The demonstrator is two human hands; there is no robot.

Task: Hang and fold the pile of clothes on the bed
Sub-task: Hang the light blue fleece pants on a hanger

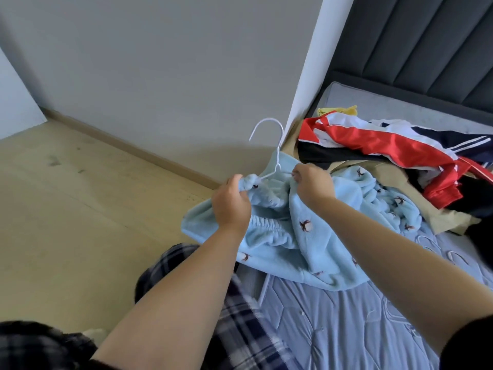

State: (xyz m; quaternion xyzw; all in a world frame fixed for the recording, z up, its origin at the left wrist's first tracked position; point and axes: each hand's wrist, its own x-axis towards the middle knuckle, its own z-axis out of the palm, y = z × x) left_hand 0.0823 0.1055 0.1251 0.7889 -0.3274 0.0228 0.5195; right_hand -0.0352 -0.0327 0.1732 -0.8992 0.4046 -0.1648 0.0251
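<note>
Head view: left hand (pixel 232 201) grips bunched blue fleece garment (pixel 306 236) around the white hanger (pixel 266 119); right hand (pixel 313 185) pinches its fabric. It hangs over the bed (pixel 346 329) edge, beside the pile (pixel 386 150). This looks like the hanging step; next, both shoulders need seating.

Pale grey wall (pixel 160 62) filling the upper left. Below it, light wooden floor (pixel 66 222) with a few dark smudges, edged by a tan skirting board (pixel 128 145) running diagonally along the wall's foot. White wall corner (pixel 309 62) rising at upper centre. To its right, dark grey padded headboard (pixel 426 44) with upright channels. At the bottom, dark blue and white plaid trousers (pixel 240 329).
</note>
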